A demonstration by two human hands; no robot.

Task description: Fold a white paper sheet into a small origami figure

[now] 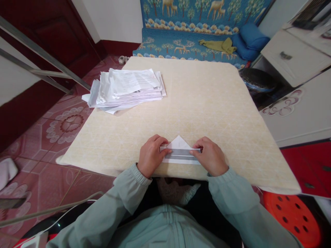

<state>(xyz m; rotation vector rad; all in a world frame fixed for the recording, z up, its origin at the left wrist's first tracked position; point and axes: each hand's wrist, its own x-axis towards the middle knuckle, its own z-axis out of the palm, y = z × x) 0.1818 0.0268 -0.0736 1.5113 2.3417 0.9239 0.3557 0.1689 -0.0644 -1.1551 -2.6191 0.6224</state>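
Note:
A sheet of white paper [180, 153] lies folded on the cream table mat [199, 103], with a triangular peak pointing away from me and a horizontal band along its lower part. My left hand [152, 155] holds the band's left end between fingers and thumb. My right hand [208, 156] grips its right end the same way. Both hands rest on the mat and hide the paper's side corners. Farther off to the left lies a loose stack of printed white papers [126, 90], out of reach of my fingers.
A dark red door [49, 44] and metal rails [41, 55] stand left above a pink patterned tile floor [62, 127]. Beyond the mat is a deer-patterned blue sofa [181, 43]. White cabinets [292, 57] stand right, with a red perforated stool [292, 217] near my right elbow.

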